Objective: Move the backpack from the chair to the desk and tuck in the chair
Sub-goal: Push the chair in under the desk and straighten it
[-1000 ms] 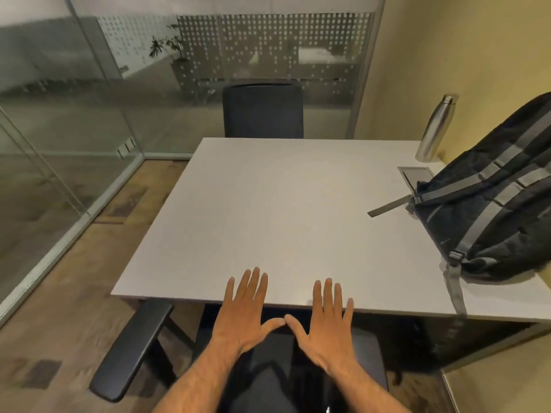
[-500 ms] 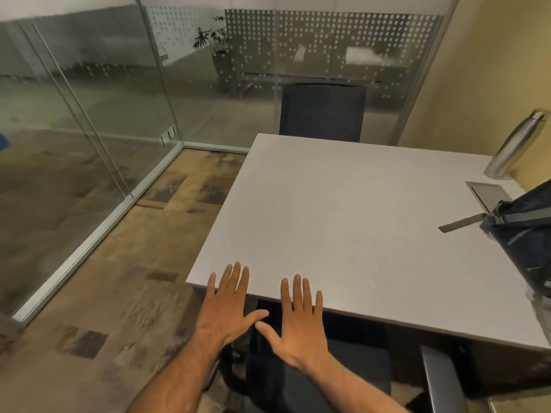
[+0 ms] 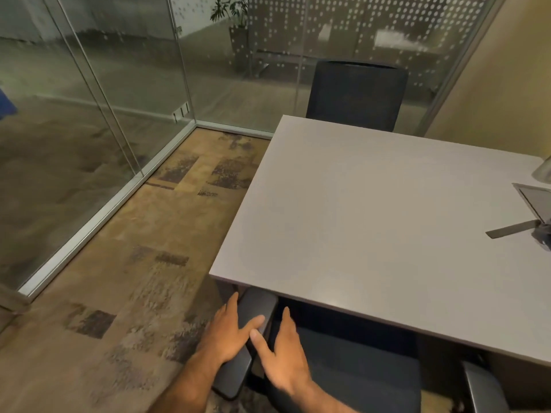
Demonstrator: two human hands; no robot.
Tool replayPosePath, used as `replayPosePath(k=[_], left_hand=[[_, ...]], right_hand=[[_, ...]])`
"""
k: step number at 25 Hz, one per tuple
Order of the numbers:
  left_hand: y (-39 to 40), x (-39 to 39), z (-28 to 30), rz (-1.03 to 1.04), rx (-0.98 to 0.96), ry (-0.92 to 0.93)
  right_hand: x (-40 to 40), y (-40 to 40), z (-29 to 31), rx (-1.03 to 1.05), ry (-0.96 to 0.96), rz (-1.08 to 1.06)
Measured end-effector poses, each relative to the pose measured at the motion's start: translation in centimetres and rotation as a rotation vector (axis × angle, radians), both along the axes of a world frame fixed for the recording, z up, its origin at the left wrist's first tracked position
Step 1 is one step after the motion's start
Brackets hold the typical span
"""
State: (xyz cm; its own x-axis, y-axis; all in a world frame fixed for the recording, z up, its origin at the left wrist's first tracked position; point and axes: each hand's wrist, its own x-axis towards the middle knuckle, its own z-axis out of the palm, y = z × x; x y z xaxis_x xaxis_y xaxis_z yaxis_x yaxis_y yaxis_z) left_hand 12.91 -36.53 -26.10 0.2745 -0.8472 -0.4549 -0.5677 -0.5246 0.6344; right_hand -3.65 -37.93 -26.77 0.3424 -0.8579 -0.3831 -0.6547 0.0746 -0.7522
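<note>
The black office chair (image 3: 354, 362) stands partly under the near edge of the grey desk (image 3: 372, 216), its left armrest (image 3: 247, 338) sticking out at the desk's corner. My left hand (image 3: 229, 335) hovers flat over that armrest, fingers apart and empty. My right hand (image 3: 283, 353) is flat beside it above the chair's back, also empty. Only a grey strap (image 3: 512, 229) and a sliver of the backpack (image 3: 545, 234) show on the desk at the right edge of the head view.
A second black chair (image 3: 357, 93) is tucked in at the desk's far side. Glass walls (image 3: 104, 114) enclose the room on the left and back. Patterned carpet (image 3: 134, 263) lies to the left. A metal bottle (image 3: 544, 171) and a desk hatch (image 3: 536, 201) sit at far right.
The view has swung left, so the backpack has nearly left the frame. Both hands have dropped lower and back from the desk edge, now over the chair's left armrest and back.
</note>
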Motion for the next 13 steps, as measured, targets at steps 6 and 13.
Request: replayPosePath(k=[6, 13], left_hand=[[-1.8, 1.4, -2.8, 0.21, 0.023, 0.379], [-1.9, 2.4, -4.0, 0.285, 0.031, 0.529]], right_hand=[[3.2, -1.0, -2.1, 0.499, -0.495, -0.372], [4.3, -0.7, -2.3, 0.605, -0.667, -0.506]])
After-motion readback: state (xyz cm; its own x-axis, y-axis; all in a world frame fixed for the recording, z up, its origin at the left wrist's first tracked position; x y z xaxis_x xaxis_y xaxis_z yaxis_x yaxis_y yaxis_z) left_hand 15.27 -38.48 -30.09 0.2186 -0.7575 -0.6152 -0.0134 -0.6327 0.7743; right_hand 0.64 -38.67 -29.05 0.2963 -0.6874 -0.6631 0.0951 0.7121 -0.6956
